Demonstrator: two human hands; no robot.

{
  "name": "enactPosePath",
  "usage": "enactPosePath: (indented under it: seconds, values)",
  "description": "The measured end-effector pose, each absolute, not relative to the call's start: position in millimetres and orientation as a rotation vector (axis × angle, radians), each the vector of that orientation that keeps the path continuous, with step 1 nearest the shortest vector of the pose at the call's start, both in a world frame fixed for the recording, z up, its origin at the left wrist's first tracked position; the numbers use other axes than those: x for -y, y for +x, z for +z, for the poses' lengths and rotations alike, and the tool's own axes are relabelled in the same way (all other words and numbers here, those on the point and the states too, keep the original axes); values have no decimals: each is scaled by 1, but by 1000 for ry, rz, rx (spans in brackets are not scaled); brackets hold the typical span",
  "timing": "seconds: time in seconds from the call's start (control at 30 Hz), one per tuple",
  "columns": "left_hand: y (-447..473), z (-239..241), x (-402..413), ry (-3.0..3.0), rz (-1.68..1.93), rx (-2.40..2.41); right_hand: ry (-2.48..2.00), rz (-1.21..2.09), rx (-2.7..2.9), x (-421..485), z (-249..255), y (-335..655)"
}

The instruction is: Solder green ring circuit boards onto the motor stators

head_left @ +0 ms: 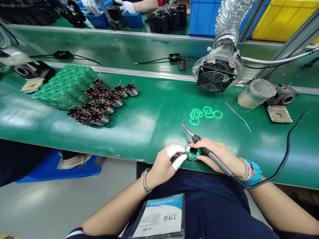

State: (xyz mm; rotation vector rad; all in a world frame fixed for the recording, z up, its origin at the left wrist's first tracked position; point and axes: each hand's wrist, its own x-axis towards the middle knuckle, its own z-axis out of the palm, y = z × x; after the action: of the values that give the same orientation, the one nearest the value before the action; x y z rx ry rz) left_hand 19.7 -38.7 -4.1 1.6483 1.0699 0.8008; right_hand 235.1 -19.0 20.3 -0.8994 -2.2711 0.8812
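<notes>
Near the front edge of the bench, a motor stator topped with a green ring-shaped circuit board (191,156) sits between my hands. My left hand (163,162), with white covers on the thumb and a finger, is closed on its left side. A soldering iron (217,160) lies across my right hand (221,153), its tip pointing up and left, away from the board. The thumb and fingers of that same hand also touch the stator's right side. Beyond them lie several loose green ring boards (196,114) and a thin strand of solder wire (238,116).
Several stators (99,108) stand at left beside stacked green boards (67,84). A fan on a foil duct (215,78) hangs at the back. To the right are a cloudy cup (255,94) and an iron stand with sponge (279,114). A co-worker's gloved hands (126,6) show across the bench.
</notes>
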Motion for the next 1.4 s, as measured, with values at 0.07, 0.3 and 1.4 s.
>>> enactPosePath:
  seconds: [0.07,0.3,1.4]
  values:
    - [18,-9,47,1980,806,-1043,-923,851,2235,23,20,234]
    - [26,-2,43,1840,767,-940,-1021,738,2104,43,14,228]
    - [32,8,38,1035,644,-1000,-864,676,2029,59,46,244]
